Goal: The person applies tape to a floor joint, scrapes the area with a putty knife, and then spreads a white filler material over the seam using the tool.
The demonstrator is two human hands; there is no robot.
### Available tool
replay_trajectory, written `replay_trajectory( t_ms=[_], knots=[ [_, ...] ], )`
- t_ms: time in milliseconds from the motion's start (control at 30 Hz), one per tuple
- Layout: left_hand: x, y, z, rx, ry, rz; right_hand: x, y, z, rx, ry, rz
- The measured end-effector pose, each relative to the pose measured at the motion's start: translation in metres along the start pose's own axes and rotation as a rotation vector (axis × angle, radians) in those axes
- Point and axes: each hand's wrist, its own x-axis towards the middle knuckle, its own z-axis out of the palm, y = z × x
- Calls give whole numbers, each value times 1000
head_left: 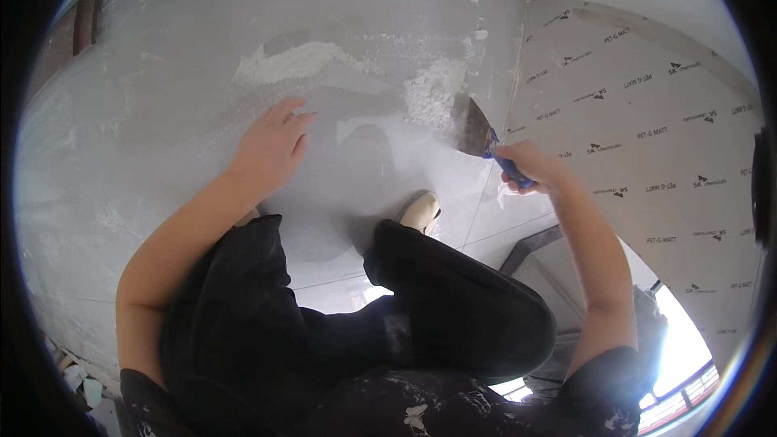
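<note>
My right hand is closed round the blue handle of a putty knife. Its broad metal blade meets the grey floor beside a heap of crumbly white debris. My left hand hangs over the floor to the left, fingers apart and holding nothing. Beyond it, a pale streak of white powder lies across the grey floor. Whether the blade presses on the floor or just hovers by the heap is hard to tell.
A printed beige board rises along the right side. One light shoe shows below my bent knees. A brown wooden piece is at the far left, and scraps lie at the lower left. A dark frame stands near my right forearm.
</note>
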Motion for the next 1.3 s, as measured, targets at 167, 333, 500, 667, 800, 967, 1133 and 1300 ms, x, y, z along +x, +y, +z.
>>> replay_trajectory(
  t_ms=[167,333,500,667,800,967,1133,1300],
  knots=[
    [1,5,-5,2,-13,-24,17,-23,-58,-54,282,-81],
    [-3,3,-4,10,-25,-40,57,-46,-97,-58,284,90],
    [-9,-2,-5,23,-16,-58,37,-73,-98,-107,357,40],
    [-1,-1,2,16,-55,-58,49,-87,-110,-44,345,39],
    [10,-1,7,-35,-23,-23,66,-90,-95,-15,340,42],
    [5,-6,3,14,-69,-54,19,-108,-57,-161,208,-45],
    [5,-8,1,-15,-56,-63,33,-114,-114,-118,329,-16],
    [13,-4,1,6,-40,-27,95,-99,-119,-397,268,-278]
  ],
)
